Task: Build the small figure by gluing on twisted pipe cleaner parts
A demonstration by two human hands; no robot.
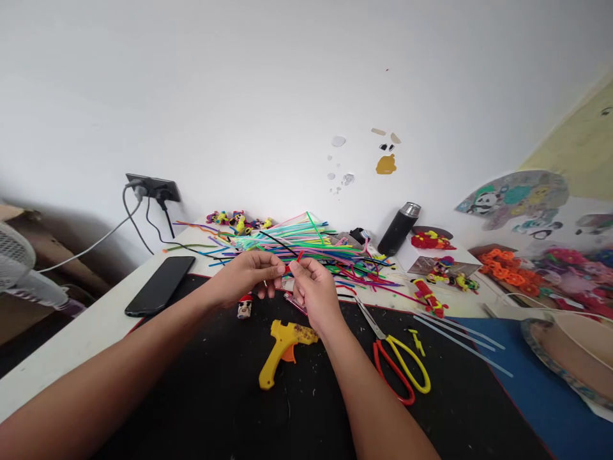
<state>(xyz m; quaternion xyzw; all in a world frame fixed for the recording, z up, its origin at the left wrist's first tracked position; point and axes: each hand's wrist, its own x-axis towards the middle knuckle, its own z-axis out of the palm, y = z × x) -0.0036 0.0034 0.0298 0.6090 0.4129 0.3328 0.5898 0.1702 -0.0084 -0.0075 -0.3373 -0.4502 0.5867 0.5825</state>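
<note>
Above the back of a black mat, my left hand [251, 276] and my right hand [317, 292] pinch a short red pipe cleaner [300, 256] between them. Its tip sticks up by the right thumb; fingers cover most of it. A black pipe cleaner [275, 240] slants behind the hands, and I cannot tell whether it is held. Below the left hand stands a small figure head with a red cap [244, 306]. The yellow glue gun [280, 351] lies beneath my hands. Scissors with red and yellow handles [390, 348] rest right of my right forearm.
Many coloured pipe cleaners [282, 239] are heaped behind the hands. A phone [160, 285] lies left, near cables and a power socket [153, 188]. At the back right stand a black flask [399, 229] and a box [447, 260] with pipe-cleaner figures. Clear glue sticks [467, 342] lie right.
</note>
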